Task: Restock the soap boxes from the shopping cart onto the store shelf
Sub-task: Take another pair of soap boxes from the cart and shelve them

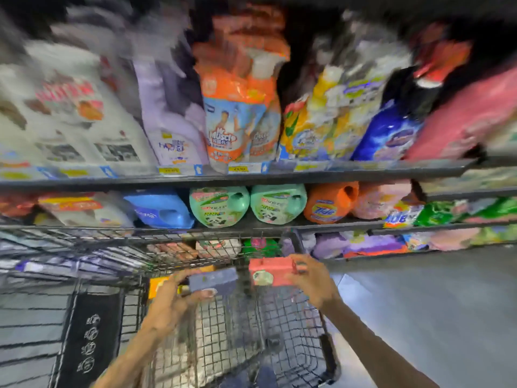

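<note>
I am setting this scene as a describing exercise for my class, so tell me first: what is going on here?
A person stands at a wire shopping cart facing store shelves packed with detergent bottles and refill bags. The left hand holds a blue soap box and the right hand holds a pink soap box, both raised above the cart basket. Neither box is on a shelf yet. The picture is blurred, so the box labels cannot be read.
</note>
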